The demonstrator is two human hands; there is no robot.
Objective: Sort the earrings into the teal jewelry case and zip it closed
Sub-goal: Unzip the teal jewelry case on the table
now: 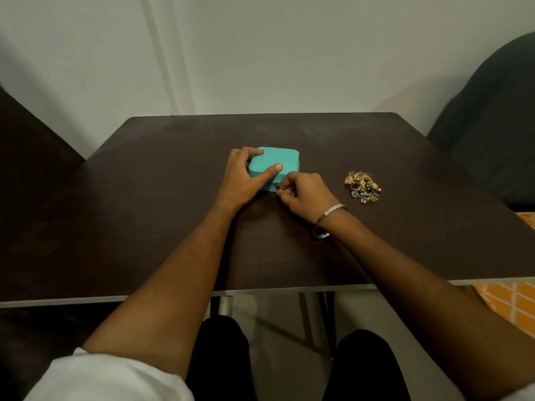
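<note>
**Both hands on the closed teal case, earrings heaped apart**

The teal jewelry case (275,162) lies flat near the middle of the dark brown bench (144,198), its lid down. The left hand (246,176) grips it from the left side: the thumb lies across the top of the lid, and the fingers curl round the case's far left corner. The right hand (302,192) sits at the near right corner of the case, its fingers curled in a narrow pinch on the small metal zipper pull (277,185) at the front edge. A silver bangle (325,219) circles the right wrist.

The earrings (362,186) lie in one tangled heap on the bench, to the right of the case and well apart from it, beyond the right hand. The heap mixes gold and silver pieces, some with flower shapes; single pieces are too small to tell apart.

A white sleeve (101,377) is pushed up on the left arm. A dark chair back (492,111) stands at the bench's far right corner, and orange patterned fabric (512,305) shows below the bench's right edge.
</note>
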